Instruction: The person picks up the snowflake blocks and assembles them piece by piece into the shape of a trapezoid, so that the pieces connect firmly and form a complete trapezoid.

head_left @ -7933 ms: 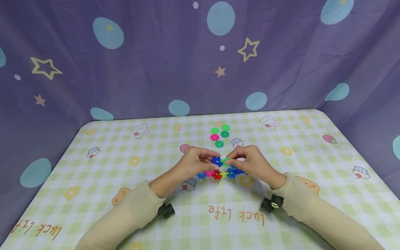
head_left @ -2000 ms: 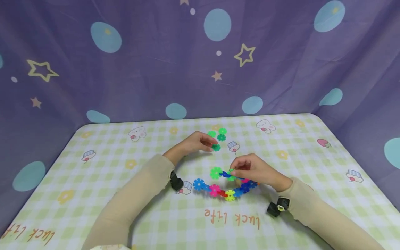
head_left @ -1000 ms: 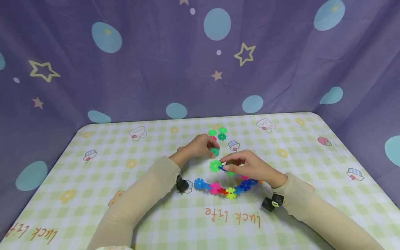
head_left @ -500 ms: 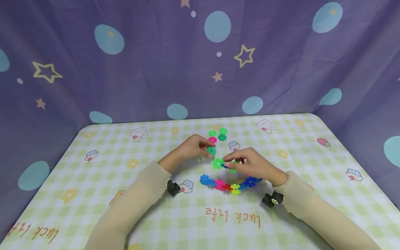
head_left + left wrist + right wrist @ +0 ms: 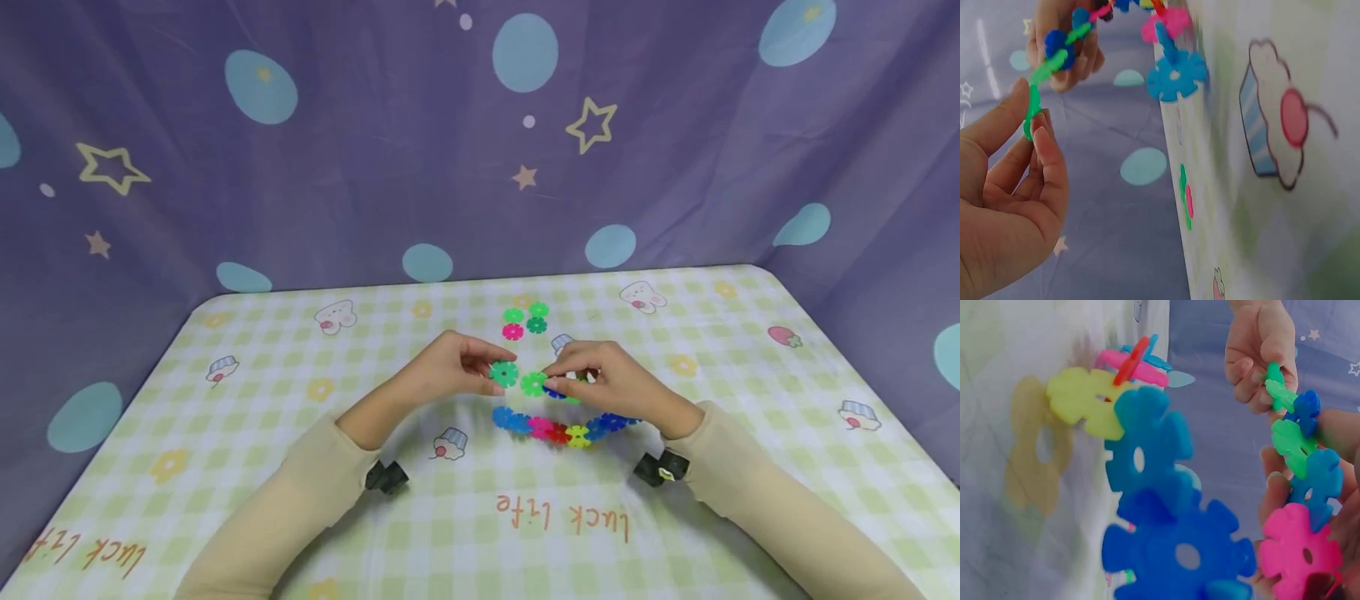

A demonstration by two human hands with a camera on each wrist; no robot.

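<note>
My left hand (image 5: pixel 442 371) pinches a dark green snowflake disc (image 5: pixel 503 374) by its edge, between thumb and fingertips. In the left wrist view this green disc (image 5: pixel 1033 112) shows edge-on, right at the light green end disc (image 5: pixel 1050 67) of a chain. The chain is made of interlocked snowflake discs. My right hand (image 5: pixel 611 383) holds it close to that end, at a blue disc (image 5: pixel 1305 412). From there the chain curves round through a pink disc (image 5: pixel 1300 550), partly behind my right hand, to a light blue disc (image 5: pixel 504 417) at its other end.
Beyond my hands, several loose discs lie on the checked tablecloth (image 5: pixel 420 542), among them a pink disc (image 5: pixel 513 332) and a light green disc (image 5: pixel 538 309). A purple curtain (image 5: pixel 337 192) hangs behind the table.
My left hand has picked the dark green disc from the loose group and brought it back beside the chain's end. My right hand has raised that end slightly and moved it right.
</note>
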